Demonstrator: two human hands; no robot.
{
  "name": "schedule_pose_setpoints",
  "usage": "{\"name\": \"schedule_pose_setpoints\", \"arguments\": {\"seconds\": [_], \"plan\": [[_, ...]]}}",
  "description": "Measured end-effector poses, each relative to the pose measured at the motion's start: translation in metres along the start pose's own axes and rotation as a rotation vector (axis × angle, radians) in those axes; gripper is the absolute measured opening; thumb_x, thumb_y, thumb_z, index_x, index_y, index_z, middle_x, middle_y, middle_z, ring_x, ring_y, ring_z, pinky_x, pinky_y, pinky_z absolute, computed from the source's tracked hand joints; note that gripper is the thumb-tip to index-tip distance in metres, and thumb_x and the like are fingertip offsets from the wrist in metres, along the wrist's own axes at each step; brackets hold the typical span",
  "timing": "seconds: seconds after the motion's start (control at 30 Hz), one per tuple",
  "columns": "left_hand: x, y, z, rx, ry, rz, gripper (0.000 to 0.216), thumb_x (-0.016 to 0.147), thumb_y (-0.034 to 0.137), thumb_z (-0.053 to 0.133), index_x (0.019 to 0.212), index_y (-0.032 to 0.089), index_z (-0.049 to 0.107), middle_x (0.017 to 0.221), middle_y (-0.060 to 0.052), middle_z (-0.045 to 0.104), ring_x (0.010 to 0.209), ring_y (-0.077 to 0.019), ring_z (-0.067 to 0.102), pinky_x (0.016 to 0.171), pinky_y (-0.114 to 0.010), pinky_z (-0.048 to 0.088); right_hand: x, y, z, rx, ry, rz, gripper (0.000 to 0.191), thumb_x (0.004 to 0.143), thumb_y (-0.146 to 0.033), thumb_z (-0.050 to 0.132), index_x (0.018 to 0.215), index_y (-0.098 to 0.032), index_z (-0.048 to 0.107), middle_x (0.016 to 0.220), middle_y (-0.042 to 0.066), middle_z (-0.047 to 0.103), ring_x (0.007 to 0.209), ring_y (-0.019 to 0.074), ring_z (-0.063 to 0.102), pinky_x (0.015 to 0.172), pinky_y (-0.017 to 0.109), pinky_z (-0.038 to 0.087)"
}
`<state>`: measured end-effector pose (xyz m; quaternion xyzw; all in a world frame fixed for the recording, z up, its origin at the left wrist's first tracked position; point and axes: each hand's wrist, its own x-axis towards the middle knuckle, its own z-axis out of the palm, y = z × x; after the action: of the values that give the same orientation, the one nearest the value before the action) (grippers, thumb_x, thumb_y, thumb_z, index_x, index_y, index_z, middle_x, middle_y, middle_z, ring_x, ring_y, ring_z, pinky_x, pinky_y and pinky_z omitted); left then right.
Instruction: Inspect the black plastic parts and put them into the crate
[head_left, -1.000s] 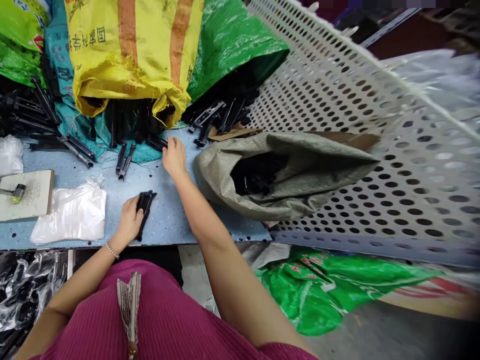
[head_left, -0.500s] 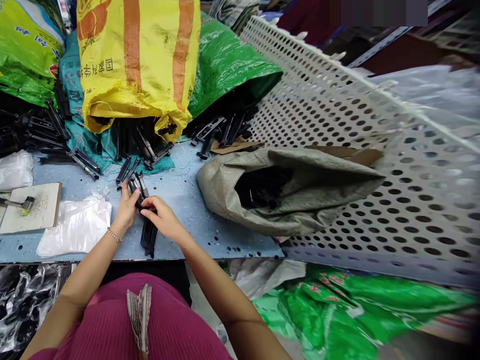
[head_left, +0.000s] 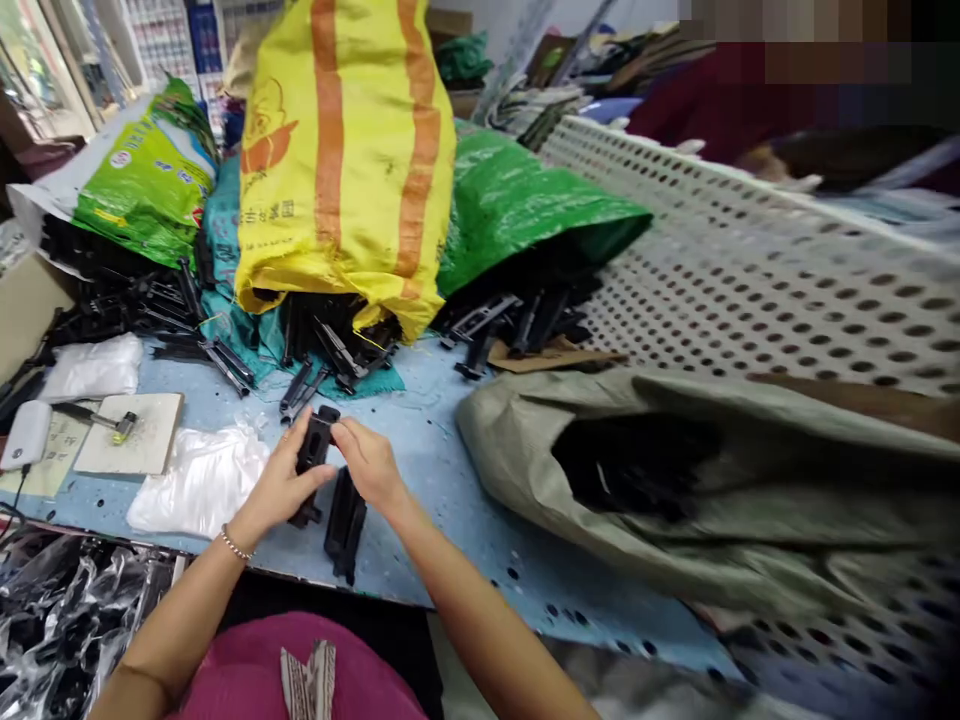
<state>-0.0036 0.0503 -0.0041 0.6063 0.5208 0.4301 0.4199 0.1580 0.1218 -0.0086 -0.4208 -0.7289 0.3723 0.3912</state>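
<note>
Blue worktable below: left hand and right hand both clasp one black plastic part, fingers curled; its underside stays hidden by palms.

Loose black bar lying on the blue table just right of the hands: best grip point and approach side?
Grip the loose black bar around its middle, across the narrow width, coming from above. It lies flat on the blue table with its long axis running toward the table edge, and its right side is open. The left hand and the held black piece crowd its left side; the right hand hovers over its far end.
</note>
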Motion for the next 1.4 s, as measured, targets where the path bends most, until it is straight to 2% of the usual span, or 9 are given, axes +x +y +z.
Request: {"name": "schedule_pose_setpoints", "arguments": {"seconds": [0.13, 0.4, 0.5, 0.7, 0.83, 0.97, 1.17, 1.3, 1.4], "plan": [[0.009, -0.005, 0.002, -0.066, 0.178, -0.085, 0.082, 0.087, 0.046, 0.07, 0.159, 0.032, 0.034, 0.146, -0.012, 0.05, 0.137, -0.0326, 0.048, 0.12, -0.05, 0.035, -0.009, 0.003, 0.013, 0.213, -0.109, 0.156, 0.055, 0.102, -0.066, 0.024, 0.073, -0.026, 0.05, 0.056, 0.0, 0.049, 0.049, 0.0186, 0.046, 0.047, 0.032, 0.038], [0.008, -0.02, 0.0, -0.437, 0.319, -0.281, 0.076, 0.091, 0.05, 0.064, 0.157, 0.029, 0.031, 0.134, -0.011, 0.058, 0.093, -0.0193, 0.069, 0.084, -0.037, 0.058, -0.063, -0.018, 0.027, -0.348, -0.342, -0.097, 0.046, 0.106, -0.052, 0.034, 0.086, -0.021, 0.061, 0.078, 0.005, 0.068, 0.072, 0.0193, 0.063, 0.067, 0.029, 0.042], [-0.008, -0.041, 0.005, -0.174, 0.288, -0.293, 0.066, 0.095, 0.048, 0.056, 0.153, 0.023, 0.037, 0.137, -0.013, 0.059, 0.115, -0.026, 0.066, 0.103, -0.044, 0.052, -0.038, -0.021, 0.018, -0.278, -0.447, 0.021, 0.049, 0.109, -0.048, 0.028, 0.085, -0.023, 0.063, 0.08, 0.002, 0.07, 0.073, 0.0169, 0.065, 0.068, 0.026, 0.043], [-0.035, -0.067, 0.047, 0.217, 0.146, -0.15, 0.047, 0.095, 0.032, 0.05, 0.138, 0.015, 0.057, 0.14, -0.018, 0.057, 0.137, -0.0315, 0.049, 0.12, -0.052, 0.035, 0.068, -0.013, 0.031, -0.542, -0.359, 0.286, 0.053, 0.106, -0.056, 0.029, 0.15, -0.031, 0.045, 0.113, 0.009, 0.075, 0.103, 0.0288, 0.07, 0.087, 0.038, 0.047], [-0.031, -0.065, 0.041, 0.044, 0.218, -0.137, 0.036, 0.095, 0.033, 0.052, 0.126, 0.019, 0.062, 0.13, -0.015, 0.062, 0.126, -0.0271, 0.056, 0.116, -0.051, 0.038, 0.103, -0.008, 0.041, -0.557, -0.424, 0.261, 0.051, 0.107, -0.053, 0.028, 0.133, -0.022, 0.06, 0.115, 0.014, 0.073, 0.106, 0.0304, 0.068, 0.089, 0.041, 0.048], [-0.007, -0.053, 0.002, -0.445, 0.489, -0.235, 0.047, 0.093, 0.051, 0.058, 0.13, 0.022, 0.053, 0.131, -0.011, 0.062, 0.12, -0.0214, 0.061, 0.109, -0.042, 0.046, 0.067, -0.017, 0.037, -0.404, -0.434, 0.073, 0.037, 0.108, -0.045, 0.033, 0.116, -0.024, 0.062, 0.113, 0.006, 0.071, 0.104, 0.02, 0.066, 0.091, 0.031, 0.047], [0.01, -0.015, -0.028, -0.631, 0.189, -0.426, 0.054, 0.084, 0.065, 0.064, 0.098, 0.013, 0.067, 0.084, -0.008, 0.073, 0.074, -0.0184, 0.069, 0.067, -0.028, 0.054, -0.011, -0.029, 0.021, 0.047, -0.415, -0.069, 0.032, 0.106, -0.047, 0.035, 0.117, -0.023, 0.054, 0.09, 0.002, 0.069, 0.077, 0.0162, 0.066, 0.075, 0.029, 0.05], [0.0, 0.011, -0.012, -0.504, 0.103, -0.413, 0.057, 0.086, 0.069, 0.058, 0.092, 0.013, 0.067, 0.066, -0.004, 0.069, 0.058, -0.0151, 0.064, 0.057, -0.025, 0.049, -0.005, -0.029, 0.004, -0.162, -0.081, 0.061, 0.035, 0.102, -0.056, 0.04, 0.102, -0.023, 0.053, 0.08, 0.002, 0.064, 0.072, 0.0187, 0.062, 0.069, 0.03, 0.045], [-0.001, 0.02, -0.001, -0.436, 0.14, -0.377, 0.058, 0.085, 0.071, 0.059, 0.095, 0.015, 0.066, 0.065, -0.003, 0.068, 0.056, -0.0147, 0.063, 0.054, -0.024, 0.048, 0.005, -0.027, 0.001, -0.192, -0.091, 0.091, 0.042, 0.103, -0.058, 0.037, 0.083, -0.024, 0.05, 0.071, 0.001, 0.059, 0.07, 0.0185, 0.06, 0.068, 0.029, 0.042]]}}
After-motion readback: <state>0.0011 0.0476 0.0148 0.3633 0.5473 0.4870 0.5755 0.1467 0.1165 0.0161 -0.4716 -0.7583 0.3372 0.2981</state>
